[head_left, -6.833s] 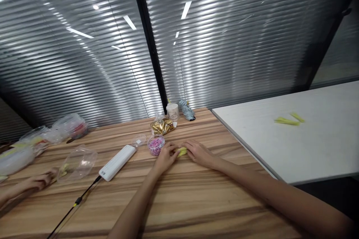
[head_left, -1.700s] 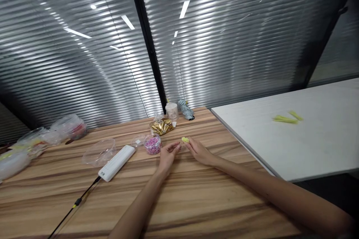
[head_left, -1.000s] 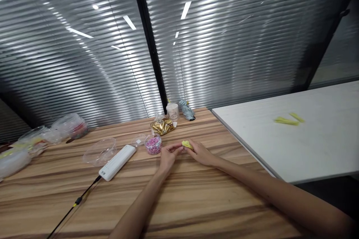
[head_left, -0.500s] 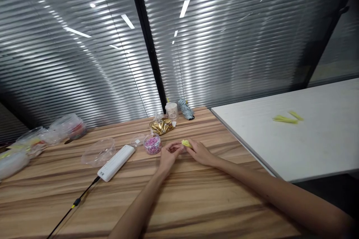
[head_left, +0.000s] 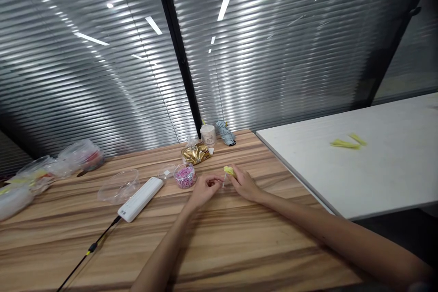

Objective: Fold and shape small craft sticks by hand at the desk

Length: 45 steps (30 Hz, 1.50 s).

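Note:
A small yellow piece [head_left: 229, 170] is held between the fingers of my right hand [head_left: 243, 184], above the wooden table. My left hand [head_left: 206, 188] is closed in a pinch just left of it; a thin whitish strand [head_left: 224, 179] shows between the hands, and what my left fingertips hold is too small to name. A clear round tub of pink and purple bits [head_left: 185, 176] stands left of my left hand, with a clear lid [head_left: 167, 172] beside it.
Behind the hands are a gold packet [head_left: 196, 153], a white cup [head_left: 208, 135] and a blue-grey pouch [head_left: 226, 133]. Left lie a white power bank [head_left: 140, 199] with a black cable, a clear container [head_left: 119, 186] and plastic bags [head_left: 81, 155]. Yellow strips [head_left: 345, 144] lie on the white table [head_left: 308, 159].
My hands have moved slightly apart, and the whitish strand now shows between them. The yellow piece has risen a little with my right hand.

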Motion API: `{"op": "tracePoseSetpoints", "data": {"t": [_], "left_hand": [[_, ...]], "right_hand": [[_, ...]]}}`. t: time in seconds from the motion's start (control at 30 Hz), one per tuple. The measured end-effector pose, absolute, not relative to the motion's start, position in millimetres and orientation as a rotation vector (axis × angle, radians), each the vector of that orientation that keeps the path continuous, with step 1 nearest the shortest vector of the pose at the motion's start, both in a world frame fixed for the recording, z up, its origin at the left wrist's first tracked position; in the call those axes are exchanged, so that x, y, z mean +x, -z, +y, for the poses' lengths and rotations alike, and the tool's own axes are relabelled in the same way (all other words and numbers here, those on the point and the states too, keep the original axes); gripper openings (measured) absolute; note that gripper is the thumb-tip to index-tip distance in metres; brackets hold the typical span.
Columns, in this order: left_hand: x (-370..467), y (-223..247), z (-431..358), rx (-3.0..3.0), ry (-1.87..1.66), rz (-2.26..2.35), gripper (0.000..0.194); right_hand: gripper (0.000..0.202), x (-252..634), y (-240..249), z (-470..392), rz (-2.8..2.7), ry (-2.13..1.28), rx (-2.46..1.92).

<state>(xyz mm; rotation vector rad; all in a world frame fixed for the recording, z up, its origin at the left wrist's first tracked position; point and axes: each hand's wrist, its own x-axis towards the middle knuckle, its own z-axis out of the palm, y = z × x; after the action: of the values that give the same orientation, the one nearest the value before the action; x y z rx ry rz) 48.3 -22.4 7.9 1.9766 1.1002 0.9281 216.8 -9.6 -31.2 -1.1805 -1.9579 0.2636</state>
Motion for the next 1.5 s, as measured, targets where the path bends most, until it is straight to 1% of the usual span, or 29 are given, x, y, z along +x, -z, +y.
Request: {"op": "tracePoseSetpoints", "data": {"t": [0.13,0.3,0.47,0.6,0.67,0.77,0.83,0.9,1.03,1.3,1.5], "left_hand": [[46,-7,-23,2.191,-0.817,1.072,0.025],[46,-6,-22,2.239,-0.824,1.055,0.037],[47,-4,-26,2.195,-0.884,1.053,0.029],[48,1,-25,2.183,-0.937,1.122,0.024],[46,3,-23,2.142,-0.992,1.188,0.025],[42,3,-19,2.007,-1.104,1.251,0.032],[41,1,-18,1.930,-1.121,1.239,0.035],[40,0,-19,1.891,-1.104,1.197,0.035],[43,2,-21,1.881,-1.080,1.143,0.032],[44,5,-19,1.865,-1.152,1.200,0.029],[42,-2,-21,1.908,-1.003,1.218,0.029]], "right_hand": [[0.010,217,32,-10,-1.934,-0.245,-1.173],[0.012,217,32,-12,-1.957,-0.271,-1.107],[0.013,217,37,-10,-2.085,-0.244,-1.016],[0.016,218,40,-8,-2.192,-0.207,-1.029],[0.022,217,40,-7,-2.230,-0.190,-1.000],[0.037,216,40,-7,-2.237,-0.164,-0.907],[0.047,216,39,-7,-2.243,-0.149,-0.891],[0.051,216,39,-7,-2.266,-0.134,-0.910],[0.053,216,40,-7,-2.321,-0.078,-0.920],[0.053,215,41,-5,-2.336,0.019,-0.996],[0.058,213,41,-7,-2.421,0.150,-1.001]]}}
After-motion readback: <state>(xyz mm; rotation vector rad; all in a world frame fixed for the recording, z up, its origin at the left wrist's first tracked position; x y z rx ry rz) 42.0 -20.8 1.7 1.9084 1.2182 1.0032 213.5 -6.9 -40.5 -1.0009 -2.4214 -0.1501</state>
